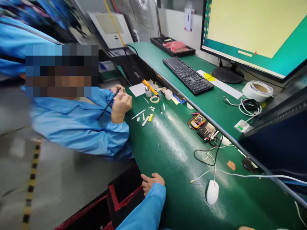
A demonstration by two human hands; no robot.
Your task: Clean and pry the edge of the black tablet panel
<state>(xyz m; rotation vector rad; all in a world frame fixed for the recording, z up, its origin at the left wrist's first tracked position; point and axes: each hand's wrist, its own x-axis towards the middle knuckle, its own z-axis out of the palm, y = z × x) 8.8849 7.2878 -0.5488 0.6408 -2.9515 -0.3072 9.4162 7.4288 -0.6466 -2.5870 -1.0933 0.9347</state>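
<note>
My left hand (152, 182), in a blue sleeve, rests at the near edge of the green table (153, 150). Its fingers are stretched out and apart, and nothing is in them. Right beside it, below the table edge, is a black box with red edging (115, 195). Only a sliver of my right hand (246, 228) shows at the bottom edge; its fingers are out of sight. The nearest thing to it is a white computer mouse (212, 192) lying on the table.
A seated person in blue holds a thin black stick-like tool (109, 104) at the left. Small white parts (151, 109), a tape roll (154, 99) and a multimeter (198, 120) lie on the table. The raised shelf carries a keyboard (188, 75) and monitor (249, 32). A white cable (240, 174) crosses the right side.
</note>
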